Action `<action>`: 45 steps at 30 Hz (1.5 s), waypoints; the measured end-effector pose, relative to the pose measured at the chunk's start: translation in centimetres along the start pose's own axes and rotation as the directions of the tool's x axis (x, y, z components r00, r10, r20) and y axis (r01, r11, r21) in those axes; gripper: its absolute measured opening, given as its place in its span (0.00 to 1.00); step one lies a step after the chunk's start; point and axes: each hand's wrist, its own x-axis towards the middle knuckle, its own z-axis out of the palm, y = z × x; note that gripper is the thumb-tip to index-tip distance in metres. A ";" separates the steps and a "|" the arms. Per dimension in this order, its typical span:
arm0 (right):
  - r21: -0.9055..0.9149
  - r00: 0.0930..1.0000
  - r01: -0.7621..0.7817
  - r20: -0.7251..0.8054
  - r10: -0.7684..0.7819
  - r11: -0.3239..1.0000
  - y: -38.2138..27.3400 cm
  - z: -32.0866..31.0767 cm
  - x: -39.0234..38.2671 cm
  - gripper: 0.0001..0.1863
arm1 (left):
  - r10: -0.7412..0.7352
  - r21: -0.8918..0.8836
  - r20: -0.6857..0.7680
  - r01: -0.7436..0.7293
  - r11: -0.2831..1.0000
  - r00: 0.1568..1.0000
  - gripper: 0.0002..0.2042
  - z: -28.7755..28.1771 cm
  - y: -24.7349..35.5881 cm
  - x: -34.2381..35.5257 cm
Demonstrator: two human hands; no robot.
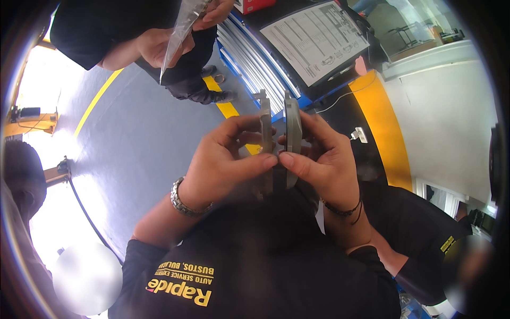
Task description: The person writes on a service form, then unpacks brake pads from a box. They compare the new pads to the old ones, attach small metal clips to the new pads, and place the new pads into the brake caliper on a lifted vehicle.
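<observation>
The left brake pad is held before the chest, seen edge-on, its long axis running up and down the view; it is gripped between thumb and fingers by the left hand, on its left. Just to its right, across a narrow gap, the right brake pad is held nearly parallel, pinched by the right hand. Each pad is borne by the nearer hand, and the two are kept apart. Beyond the left brake pad, to its right, a printed sheet is laid on a dark surface; beyond it, to its left, a clear bag is held by a co-worker's hands.
</observation>
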 end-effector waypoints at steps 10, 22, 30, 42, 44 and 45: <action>0.045 0.994 -0.004 0.108 -0.001 0.999 -0.2 -2.2 1.5 0.34 | 0.029 -0.044 -0.017 -0.029 0.999 0.999 0.30 1.3 0.6 1.5; 0.172 0.987 -0.011 0.161 -0.017 0.985 -0.6 -1.0 0.8 0.33 | 0.084 0.055 0.009 -0.085 0.995 0.996 0.35 0.9 0.8 0.4; 0.251 0.989 -0.020 0.145 -0.017 0.968 -0.8 -1.1 0.6 0.34 | 0.106 0.069 0.043 -0.109 0.992 0.993 0.35 1.3 1.0 0.7; 0.274 0.989 -0.002 0.143 -0.039 0.962 -1.1 -1.3 0.4 0.35 | 0.068 0.066 0.059 -0.072 0.995 0.996 0.36 2.0 1.6 0.6; 0.273 0.989 -0.003 0.145 -0.038 0.962 -1.3 -1.2 0.5 0.35 | 0.065 0.068 0.050 -0.068 0.995 0.997 0.36 2.0 1.7 0.5; 0.276 0.989 -0.007 0.147 -0.035 0.961 -1.4 -1.2 0.5 0.35 | 0.063 0.079 0.043 -0.066 0.995 0.997 0.36 2.1 1.7 0.5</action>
